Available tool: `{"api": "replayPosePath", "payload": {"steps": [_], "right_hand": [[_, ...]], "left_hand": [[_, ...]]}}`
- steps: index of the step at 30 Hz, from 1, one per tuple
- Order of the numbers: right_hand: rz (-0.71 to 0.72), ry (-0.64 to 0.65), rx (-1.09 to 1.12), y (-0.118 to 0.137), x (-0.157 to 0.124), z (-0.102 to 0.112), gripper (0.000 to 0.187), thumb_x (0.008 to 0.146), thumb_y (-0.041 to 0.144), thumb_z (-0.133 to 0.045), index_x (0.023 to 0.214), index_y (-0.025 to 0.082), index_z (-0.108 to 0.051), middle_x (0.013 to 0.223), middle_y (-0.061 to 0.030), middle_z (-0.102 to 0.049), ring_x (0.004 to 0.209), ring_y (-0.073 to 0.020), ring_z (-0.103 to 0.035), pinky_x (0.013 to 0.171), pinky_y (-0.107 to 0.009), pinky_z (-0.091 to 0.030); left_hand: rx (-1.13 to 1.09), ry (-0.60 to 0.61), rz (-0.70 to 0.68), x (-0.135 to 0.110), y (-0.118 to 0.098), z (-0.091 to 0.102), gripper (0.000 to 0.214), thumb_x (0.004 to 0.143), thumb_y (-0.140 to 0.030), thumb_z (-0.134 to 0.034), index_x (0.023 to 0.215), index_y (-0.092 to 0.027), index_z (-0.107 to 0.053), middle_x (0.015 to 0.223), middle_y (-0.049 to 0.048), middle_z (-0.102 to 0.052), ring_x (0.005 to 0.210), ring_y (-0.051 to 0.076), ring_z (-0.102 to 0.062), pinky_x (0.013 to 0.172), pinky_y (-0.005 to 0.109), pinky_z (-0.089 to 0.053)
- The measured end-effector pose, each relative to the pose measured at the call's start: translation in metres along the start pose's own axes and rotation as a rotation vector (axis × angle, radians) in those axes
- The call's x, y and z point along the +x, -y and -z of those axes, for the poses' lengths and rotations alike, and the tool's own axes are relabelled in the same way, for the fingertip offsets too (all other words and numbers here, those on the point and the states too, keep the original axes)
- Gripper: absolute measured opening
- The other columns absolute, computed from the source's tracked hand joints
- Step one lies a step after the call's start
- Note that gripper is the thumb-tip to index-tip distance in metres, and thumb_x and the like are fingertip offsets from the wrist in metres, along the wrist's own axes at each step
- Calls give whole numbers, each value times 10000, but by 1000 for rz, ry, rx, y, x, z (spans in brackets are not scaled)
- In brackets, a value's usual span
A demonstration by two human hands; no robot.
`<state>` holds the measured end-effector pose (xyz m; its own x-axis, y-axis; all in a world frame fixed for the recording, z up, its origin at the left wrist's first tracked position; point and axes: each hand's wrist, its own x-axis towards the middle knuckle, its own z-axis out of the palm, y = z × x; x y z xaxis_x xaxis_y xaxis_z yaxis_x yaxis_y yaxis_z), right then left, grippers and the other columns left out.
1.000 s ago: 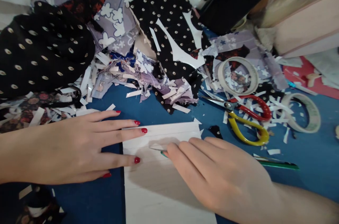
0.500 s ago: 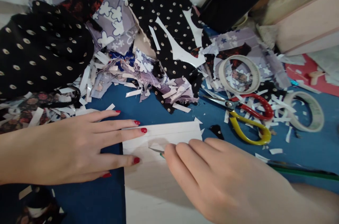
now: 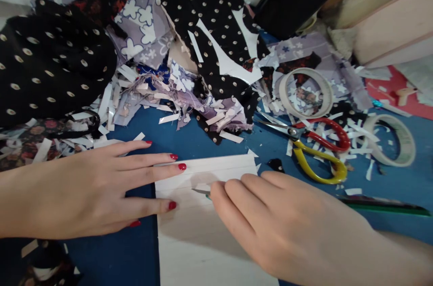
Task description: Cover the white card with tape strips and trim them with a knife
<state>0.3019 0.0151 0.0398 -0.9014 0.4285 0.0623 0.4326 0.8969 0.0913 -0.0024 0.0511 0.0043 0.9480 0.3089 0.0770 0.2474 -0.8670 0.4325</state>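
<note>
My left hand (image 3: pixel 91 186) lies flat with fingers spread, its fingertips on the left edge of a white lined sheet (image 3: pixel 203 241). My right hand (image 3: pixel 270 218) is closed over the sheet's right side. From its fingers pokes the pointed metal blade of a craft knife (image 3: pixel 202 191), with a bit of green beside it; the handle is hidden in the hand. The blade's tip points left and lies on or just over the sheet, below its upper lines. Whether it touches the sheet I cannot tell.
Scissors (image 3: pixel 304 141) with red and yellow handles lie right of the sheet, beside two tape rolls (image 3: pixel 284 92). Fabric scraps (image 3: pixel 213 15) and white paper strips heap along the back of the blue table (image 3: pixel 135 259). A green-edged tool (image 3: pixel 389 207) rests at the right.
The blade tip has shifted very slightly right over the sheet with my right hand. My left hand stays flat in place; the whole view has drifted a little.
</note>
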Motion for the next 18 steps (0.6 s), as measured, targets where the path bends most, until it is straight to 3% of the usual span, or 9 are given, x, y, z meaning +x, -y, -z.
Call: {"api": "replayPosePath", "payload": {"steps": [18], "right_hand": [[21,20,46,-12,-6,1,325,921,28,-472,840,159,-759,701,-49,-725,513,-181,-551,496,-339,-356]], "left_hand": [[96,40,-48,-1,4,4,372,1150,-398,-444,1470,-442,-628,1700,-36,-456,1588,125,-407,1394,365,-52]]}}
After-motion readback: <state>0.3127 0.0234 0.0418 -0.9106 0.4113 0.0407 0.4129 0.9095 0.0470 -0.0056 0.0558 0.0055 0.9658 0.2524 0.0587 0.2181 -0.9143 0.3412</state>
